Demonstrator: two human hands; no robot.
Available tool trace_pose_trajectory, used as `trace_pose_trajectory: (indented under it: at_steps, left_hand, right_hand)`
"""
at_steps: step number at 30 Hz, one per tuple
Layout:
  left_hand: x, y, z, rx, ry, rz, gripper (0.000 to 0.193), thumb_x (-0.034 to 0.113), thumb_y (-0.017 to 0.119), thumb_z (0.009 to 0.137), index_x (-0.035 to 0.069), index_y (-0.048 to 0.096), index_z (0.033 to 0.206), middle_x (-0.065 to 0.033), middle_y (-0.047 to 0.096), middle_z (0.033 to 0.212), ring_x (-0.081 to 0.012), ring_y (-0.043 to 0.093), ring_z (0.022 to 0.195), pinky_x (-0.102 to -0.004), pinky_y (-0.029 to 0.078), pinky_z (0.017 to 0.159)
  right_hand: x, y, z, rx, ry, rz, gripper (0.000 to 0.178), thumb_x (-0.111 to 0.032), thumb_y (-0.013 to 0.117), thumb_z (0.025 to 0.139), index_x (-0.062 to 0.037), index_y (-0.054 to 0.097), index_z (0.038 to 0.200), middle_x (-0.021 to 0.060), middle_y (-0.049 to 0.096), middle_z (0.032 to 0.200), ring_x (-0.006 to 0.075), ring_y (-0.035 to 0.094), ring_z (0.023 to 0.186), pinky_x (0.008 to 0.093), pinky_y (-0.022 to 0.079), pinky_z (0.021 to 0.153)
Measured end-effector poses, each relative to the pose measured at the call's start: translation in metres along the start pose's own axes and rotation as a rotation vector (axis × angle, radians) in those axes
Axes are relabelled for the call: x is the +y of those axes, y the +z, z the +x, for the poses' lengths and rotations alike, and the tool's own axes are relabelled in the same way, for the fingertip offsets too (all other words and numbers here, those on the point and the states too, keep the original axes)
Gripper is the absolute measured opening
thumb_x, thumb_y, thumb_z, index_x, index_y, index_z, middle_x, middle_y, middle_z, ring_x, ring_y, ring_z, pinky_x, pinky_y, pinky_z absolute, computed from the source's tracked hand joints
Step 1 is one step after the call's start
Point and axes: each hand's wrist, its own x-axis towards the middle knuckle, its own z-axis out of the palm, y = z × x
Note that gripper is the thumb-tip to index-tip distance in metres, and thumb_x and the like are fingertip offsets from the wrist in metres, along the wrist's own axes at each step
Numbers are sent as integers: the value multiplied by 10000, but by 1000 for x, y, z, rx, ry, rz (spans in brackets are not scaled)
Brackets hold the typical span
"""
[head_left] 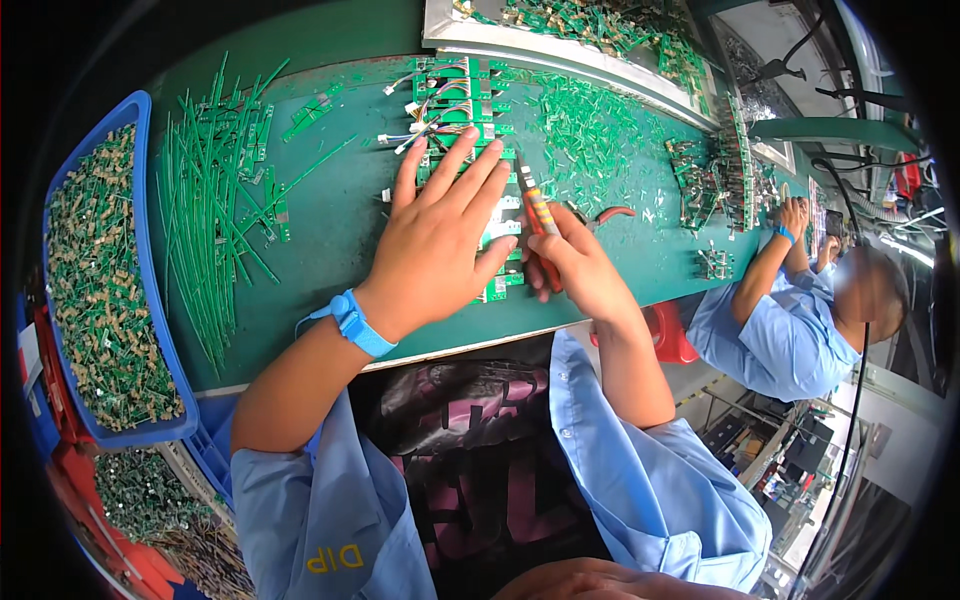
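My left hand (445, 235) lies flat, fingers spread, pressing on a row of small green circuit boards (497, 288) with white connectors that runs away from me over the green mat (335, 215). A blue wrist strap (354, 322) circles that wrist. My right hand (578, 262) grips red-handled cutting pliers (537, 208), their tip pointing at the boards just right of my left fingers. More boards with coloured wires (440, 100) continue the row at the far end.
A blue bin (142, 200) of small green parts stands at the left. Long green board strips (205, 210) lie beside it. Loose green offcuts (580, 125) litter the right. A tray (560, 45) of boards sits at the back. Another person (790, 320) works at my right.
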Motion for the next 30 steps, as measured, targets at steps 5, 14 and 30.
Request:
trace_pose_trajectory:
  at_steps: [5,14,30]
  left_hand:
    - [-2,1,-1,-6,0,-5,700,315,717,999,-29,564,1589,-166,470,1765,-352,314,1700,-621,116,1393]
    - [-2,2,-1,-3,-2,-8,712,317,721,997,-28,557,1599,-159,469,1769,-348,312,1701,-623,111,1395]
    - [-32,8,44,193,58,154,553,299,768,981,-27,667,1415,-165,674,1496,-342,501,1568,-599,283,1302]
  right_hand:
    - [-9,7,-1,-13,-20,-38,290,-212,591,1079,-41,598,1313,54,649,869,148,624,728,268,465,604]
    - [-3,8,5,108,-46,-179,307,-95,545,1040,-36,607,1334,48,617,819,115,533,650,246,377,533]
    - [-34,-8,49,-48,-90,67,255,-174,556,1074,-14,625,1261,89,671,927,157,644,696,280,482,517]
